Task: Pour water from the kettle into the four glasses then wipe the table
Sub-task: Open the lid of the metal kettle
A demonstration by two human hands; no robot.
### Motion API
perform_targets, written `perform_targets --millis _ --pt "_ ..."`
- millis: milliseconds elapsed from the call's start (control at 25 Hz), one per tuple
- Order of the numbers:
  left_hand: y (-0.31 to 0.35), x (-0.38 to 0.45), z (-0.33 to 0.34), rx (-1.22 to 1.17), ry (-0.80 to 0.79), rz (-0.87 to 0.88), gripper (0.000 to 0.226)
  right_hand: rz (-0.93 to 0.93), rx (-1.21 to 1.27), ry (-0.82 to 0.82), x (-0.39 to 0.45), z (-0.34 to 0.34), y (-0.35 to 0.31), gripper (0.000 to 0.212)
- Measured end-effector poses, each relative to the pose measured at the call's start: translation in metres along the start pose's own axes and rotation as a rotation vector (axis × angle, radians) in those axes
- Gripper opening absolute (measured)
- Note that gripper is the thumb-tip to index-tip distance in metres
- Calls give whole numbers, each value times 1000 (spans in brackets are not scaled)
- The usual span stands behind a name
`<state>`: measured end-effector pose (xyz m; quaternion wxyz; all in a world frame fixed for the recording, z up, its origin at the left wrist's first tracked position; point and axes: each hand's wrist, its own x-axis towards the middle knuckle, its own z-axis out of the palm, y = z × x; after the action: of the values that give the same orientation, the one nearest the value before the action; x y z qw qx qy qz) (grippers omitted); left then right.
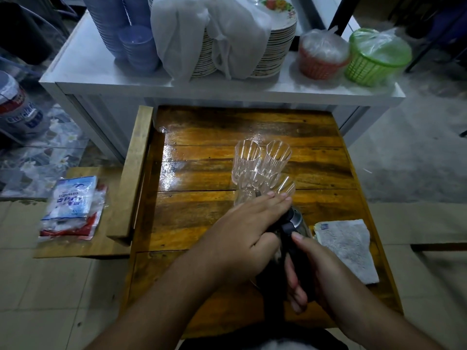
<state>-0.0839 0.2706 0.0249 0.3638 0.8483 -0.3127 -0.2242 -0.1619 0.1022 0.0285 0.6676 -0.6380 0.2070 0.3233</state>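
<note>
Hardly started: clamped right fingers (pixel 295 294) round handle of kettle (pixel 296 219), laid left fingers (pixel 273 201) straight on lid; left glasses (pixel 260 162) just beyond seemingly unfilled, cloth (pixel 348 248) right of fingers untouched

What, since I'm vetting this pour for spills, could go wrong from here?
The four glasses stand bunched tight, so the kettle spout may knock one or water may miss. The table already shines wet near them, so a bumped glass could slide.
</note>
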Motion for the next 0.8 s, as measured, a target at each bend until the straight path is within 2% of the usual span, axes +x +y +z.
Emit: perform_targets --millis 480,800 --pt "4 -2 3 -110 52 -26 74 16 -46 28 -14 3 -22 73" --pt "6 -10 5 -185 82 -14 71 2 -7 106 -19 11 -27 54"
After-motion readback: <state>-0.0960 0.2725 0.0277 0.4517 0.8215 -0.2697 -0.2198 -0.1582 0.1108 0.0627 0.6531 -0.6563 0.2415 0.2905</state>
